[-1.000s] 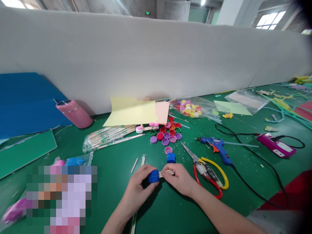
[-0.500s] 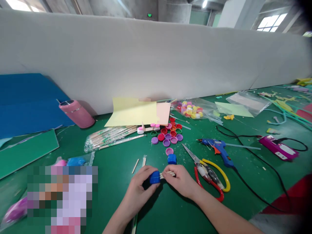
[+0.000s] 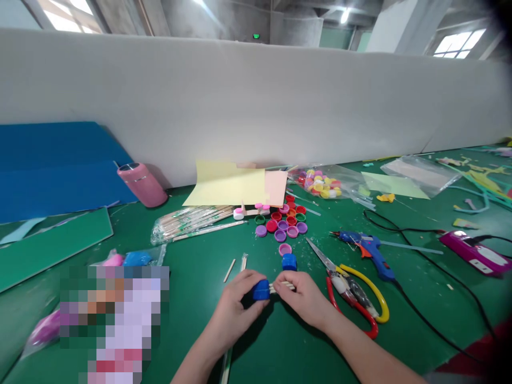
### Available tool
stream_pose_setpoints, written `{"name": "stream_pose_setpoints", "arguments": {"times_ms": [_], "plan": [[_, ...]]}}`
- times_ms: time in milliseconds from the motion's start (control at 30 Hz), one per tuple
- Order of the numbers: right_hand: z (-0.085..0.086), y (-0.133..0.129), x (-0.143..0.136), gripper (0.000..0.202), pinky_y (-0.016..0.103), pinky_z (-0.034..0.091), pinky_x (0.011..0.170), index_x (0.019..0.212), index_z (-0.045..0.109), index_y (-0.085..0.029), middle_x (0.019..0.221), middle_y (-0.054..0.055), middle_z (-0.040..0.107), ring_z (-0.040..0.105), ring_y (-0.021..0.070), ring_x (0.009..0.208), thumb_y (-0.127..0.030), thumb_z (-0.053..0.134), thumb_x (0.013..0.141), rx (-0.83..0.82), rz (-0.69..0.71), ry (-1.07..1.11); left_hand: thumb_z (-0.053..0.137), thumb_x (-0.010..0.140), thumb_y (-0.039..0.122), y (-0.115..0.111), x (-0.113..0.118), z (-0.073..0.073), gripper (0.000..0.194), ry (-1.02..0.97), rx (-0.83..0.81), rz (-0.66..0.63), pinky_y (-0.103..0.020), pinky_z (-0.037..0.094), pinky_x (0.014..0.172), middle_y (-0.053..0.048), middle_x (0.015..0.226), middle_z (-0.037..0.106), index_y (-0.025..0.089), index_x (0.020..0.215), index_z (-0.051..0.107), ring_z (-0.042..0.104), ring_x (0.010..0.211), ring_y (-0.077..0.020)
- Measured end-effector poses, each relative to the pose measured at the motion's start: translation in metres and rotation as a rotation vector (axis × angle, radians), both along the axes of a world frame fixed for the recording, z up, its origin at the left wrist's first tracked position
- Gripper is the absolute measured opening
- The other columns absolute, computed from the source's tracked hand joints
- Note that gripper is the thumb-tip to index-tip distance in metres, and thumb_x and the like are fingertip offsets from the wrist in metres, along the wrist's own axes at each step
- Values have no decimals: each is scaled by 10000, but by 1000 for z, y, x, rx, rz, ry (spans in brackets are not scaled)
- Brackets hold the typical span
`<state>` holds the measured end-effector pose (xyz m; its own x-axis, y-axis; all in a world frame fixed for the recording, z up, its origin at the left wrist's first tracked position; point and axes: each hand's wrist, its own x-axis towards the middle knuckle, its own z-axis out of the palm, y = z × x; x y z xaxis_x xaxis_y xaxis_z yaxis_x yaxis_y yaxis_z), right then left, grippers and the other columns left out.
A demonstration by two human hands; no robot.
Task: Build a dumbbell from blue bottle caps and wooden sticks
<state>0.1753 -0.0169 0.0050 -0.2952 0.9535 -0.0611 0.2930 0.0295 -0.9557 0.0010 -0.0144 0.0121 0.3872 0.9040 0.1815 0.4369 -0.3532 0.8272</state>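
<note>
My left hand (image 3: 240, 300) is closed around a blue piece (image 3: 261, 290) that looks like bottle caps set together, gripped between thumb and fingers. Thin wooden sticks (image 3: 288, 286) are pinched in my right hand (image 3: 303, 296); their left ends meet the blue piece, and whether they go into it I cannot tell. Just beyond the right hand sits a second blue cap piece (image 3: 289, 262), with a pink cap (image 3: 285, 249) touching or very near its far side. A short loose stick (image 3: 229, 270) lies left of the hands, and wrapped sticks (image 3: 244, 261) run beneath the left hand.
Scissors (image 3: 340, 282) with red and yellow handles and a blue glue gun (image 3: 368, 248) lie to the right, its cord trailing to a purple power strip (image 3: 476, 252). Coloured caps (image 3: 280, 226), bagged sticks (image 3: 192, 221) and a pink flask (image 3: 143, 185) stand farther back before a white partition (image 3: 240, 101).
The whole view has shifted slightly, so everything appears farther right. Both hands keep the same hold on the blue piece and the sticks.
</note>
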Motion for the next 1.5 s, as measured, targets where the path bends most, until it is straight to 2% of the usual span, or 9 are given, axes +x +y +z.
{"name": "stream_pose_setpoints", "arguments": {"times_ms": [200, 467, 633, 900, 1033, 1500], "plan": [[1, 0, 0, 254, 196, 246, 443, 613, 499, -158, 536, -53, 346, 315, 90, 496, -320, 458, 805, 4, 13, 11, 567, 673, 85, 0, 2, 6, 252, -10, -15, -10, -281, 452, 755, -38, 866, 615, 190, 894, 624, 579, 819, -172], [1, 0, -2, 253, 198, 236, 450, 611, 487, -149, 541, -52, 338, 306, 87, 505, -303, 454, 809, 20, 3, 14, 564, 676, 73, 0, 1, 3, 264, -20, -15, -11, -273, 439, 774, -42, 886, 601, 183, 910, 616, 566, 841, -168], [0, 0, -2, 256, 201, 216, 443, 609, 482, -146, 538, -56, 320, 288, 84, 498, -300, 450, 811, 18, 14, 9, 554, 673, 66, 0, 2, 7, 251, -25, -22, -18, -266, 442, 753, -47, 876, 601, 175, 889, 622, 564, 817, -167], [5, 8, -4, 240, 196, 211, 435, 622, 497, -151, 535, -64, 306, 277, 81, 487, -301, 454, 805, 22, 49, 13, 576, 678, 104, 0, -3, 10, 241, 1, 40, 26, -289, 436, 788, -48, 902, 616, 178, 903, 617, 572, 849, -177], [8, 17, -9, 236, 199, 243, 463, 614, 507, -149, 543, -56, 355, 317, 87, 505, -307, 477, 786, 44, 71, 15, 573, 685, 113, 2, -8, 8, 244, 14, 86, 57, -304, 420, 820, -47, 907, 627, 174, 919, 608, 563, 882, -185], [-6, 16, -9, 260, 201, 219, 439, 635, 480, -158, 552, -55, 318, 280, 88, 506, -350, 444, 807, 50, 88, 34, 559, 687, 68, 4, -7, 5, 230, 25, 106, 10, -289, 417, 778, -38, 863, 598, 172, 887, 602, 544, 817, -163]]}}
